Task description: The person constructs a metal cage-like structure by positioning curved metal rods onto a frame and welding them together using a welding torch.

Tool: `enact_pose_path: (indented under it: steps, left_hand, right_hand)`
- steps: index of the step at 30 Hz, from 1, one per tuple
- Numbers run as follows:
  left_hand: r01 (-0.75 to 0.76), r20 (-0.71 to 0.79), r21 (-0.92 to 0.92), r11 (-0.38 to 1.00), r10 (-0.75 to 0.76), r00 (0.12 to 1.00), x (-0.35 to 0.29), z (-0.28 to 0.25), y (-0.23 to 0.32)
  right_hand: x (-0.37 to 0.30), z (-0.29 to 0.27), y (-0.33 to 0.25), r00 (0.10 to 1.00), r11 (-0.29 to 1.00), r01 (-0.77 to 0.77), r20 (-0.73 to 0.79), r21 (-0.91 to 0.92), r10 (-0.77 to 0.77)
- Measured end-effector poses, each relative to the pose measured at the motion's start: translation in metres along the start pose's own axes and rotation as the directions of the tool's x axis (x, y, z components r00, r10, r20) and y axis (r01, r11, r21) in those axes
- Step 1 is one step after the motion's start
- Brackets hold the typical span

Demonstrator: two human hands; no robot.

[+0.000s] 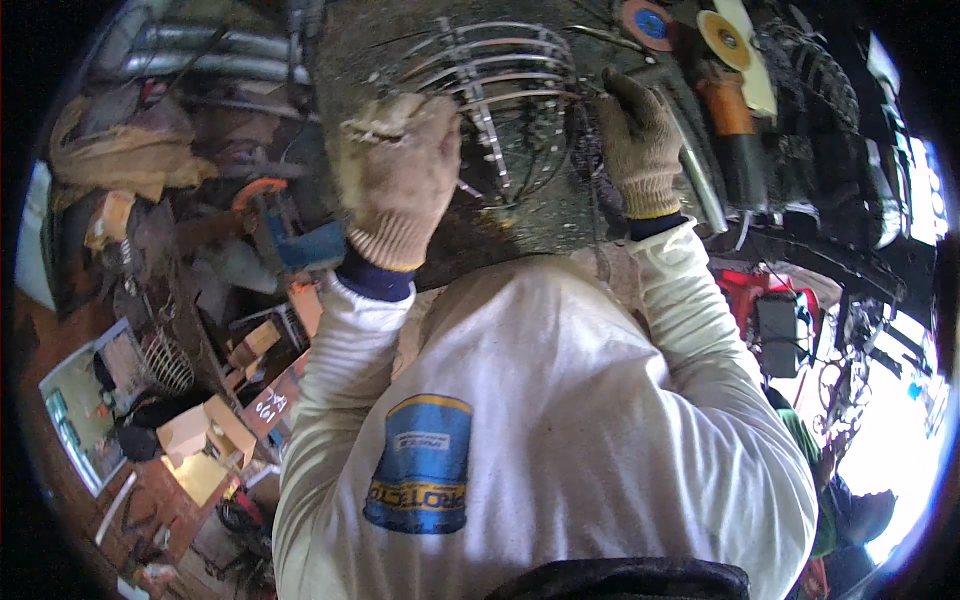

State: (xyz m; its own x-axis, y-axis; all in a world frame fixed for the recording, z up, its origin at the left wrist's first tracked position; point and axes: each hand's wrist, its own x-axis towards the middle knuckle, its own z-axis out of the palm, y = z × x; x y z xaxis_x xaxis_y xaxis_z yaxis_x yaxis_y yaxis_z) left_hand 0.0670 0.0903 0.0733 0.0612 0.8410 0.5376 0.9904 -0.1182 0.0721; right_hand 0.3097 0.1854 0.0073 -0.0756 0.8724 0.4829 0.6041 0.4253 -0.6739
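A curved cage of thin metal rods (490, 75) lies on the dark, worn workbench (380, 50), its ribs bowed across several lengthwise strips. My left hand (405, 175), in a tan knit glove with frayed fingertips, is closed beside the cage's left edge. One rib's end meets that glove, but whatever the fingers hold is hidden. At the cage's right side my right hand (641, 145), gloved the same way with darkened fingertips, has its fingers bent inward near the rib ends. What it grips, if anything, cannot be made out.
Right of my right hand are a metal bar (700, 175) and an orange-and-dark angle grinder (733, 125) with a yellow disc (724, 40). A reddish disc (650, 24) lies farther back. Left are a blue tool (305, 247), a brown cloth (125, 150) and an open cardboard box (208, 432).
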Motion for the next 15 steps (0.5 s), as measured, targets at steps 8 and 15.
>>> enact_pose_path:
  steps: [8, 15]
  left_hand:
    - [-0.019, -0.038, 0.005, 1.0, 0.019, 0.999, -0.002, -0.001, -0.001]
    - [-0.042, -0.105, -0.004, 0.999, 0.041, 0.994, -0.002, 0.0, 0.0]
  right_hand:
    - [0.095, -0.044, 0.055, 0.947, 0.91, 0.041, 0.306, -0.412, 0.096]
    - [0.144, 0.003, 0.07, 0.808, 0.678, 0.247, 0.533, -0.692, 0.25]
